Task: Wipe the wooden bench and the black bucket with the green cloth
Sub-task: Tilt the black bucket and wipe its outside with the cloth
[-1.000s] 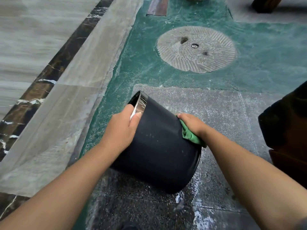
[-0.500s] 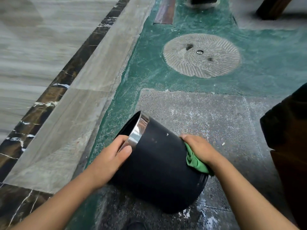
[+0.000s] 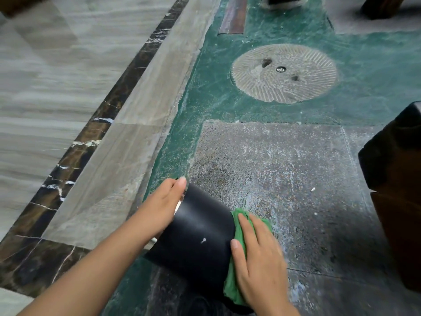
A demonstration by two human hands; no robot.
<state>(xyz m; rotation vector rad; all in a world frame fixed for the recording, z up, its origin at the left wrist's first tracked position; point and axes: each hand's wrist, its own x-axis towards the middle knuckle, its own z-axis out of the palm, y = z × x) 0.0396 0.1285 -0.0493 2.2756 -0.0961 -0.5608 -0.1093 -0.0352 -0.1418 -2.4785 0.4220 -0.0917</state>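
Since the earlier frame, right hand has slid the green cloth from the black bucket's side onto its base, palm flat. Left hand clasps the rim; bucket tilted on the floor. Risk: hard pressure could roll it free.

floor: speckled grey stone, green surround
far: round grooved stone disc
near: black bucket tipped on its side
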